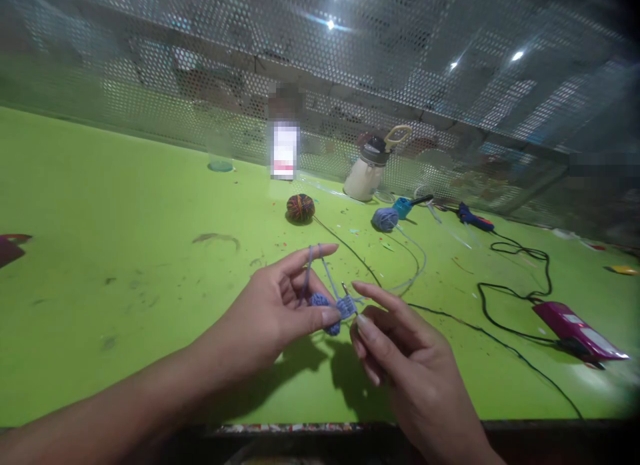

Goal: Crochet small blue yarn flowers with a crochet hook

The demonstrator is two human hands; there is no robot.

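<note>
A small piece of blue-purple crochet work point(346, 307) is pinched between the thumb and fingers of my left hand point(280, 298). Over that hand's raised index finger runs a strand of the same yarn point(327, 273), down to the stitches. My right hand point(400, 345) grips a thin crochet hook point(345, 289), whose metal tip shows at the top of the work. Most of the hook is hidden by my fingers. A blue yarn ball point(385, 219) lies farther back, with a loose strand curving toward my hands.
A multicoloured yarn ball point(301, 209) sits ahead on the green table point(125, 251). Behind it stand a pixelated bright object point(284, 148) and a bottle with a handle point(367, 171). To the right are a glue gun point(475, 217), cables and a magenta device point(577, 331). A perforated metal panel point(200, 71) borders the back.
</note>
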